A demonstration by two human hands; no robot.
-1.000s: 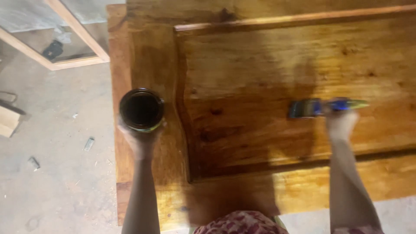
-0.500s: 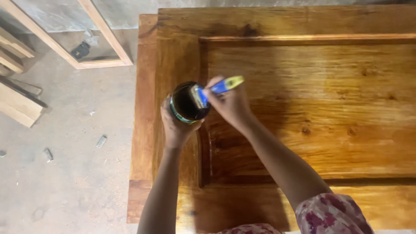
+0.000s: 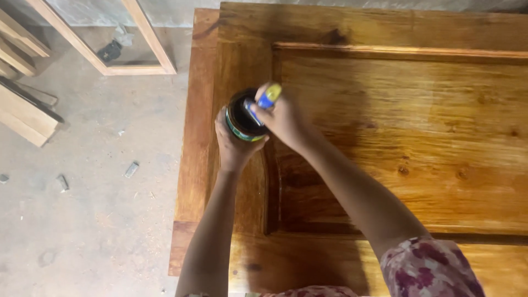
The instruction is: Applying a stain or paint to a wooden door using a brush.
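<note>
Varnish tin (image 3: 242,117) is sitting cupped in the left hand (image 3: 235,147), fingers wrapping up around its underside and side, so that hand is gripping it from below. It's a small round can, open at the top, with a greenish band around the rim and something very dark inside, looking almost black from above. The right hand (image 3: 283,118) is coming in just beside it, touching the tin's rim, fingers pinching a brush (image 3: 263,102) with a blue handle and a yellow tip. The handle is sticking up and away from the right hand, and the bristle end is pointing down into the can, so I can't tell how far in it's going.

Both hands are hovering over a big wooden door panel (image 3: 396,137), glossy orange-brown with a raised frame and knots showing in the grain. Off past the left hand there's a dusty concrete floor (image 3: 82,192) with a bare wooden frame (image 3: 104,38) lying on it and some timber offcuts (image 3: 22,113) further out.
</note>
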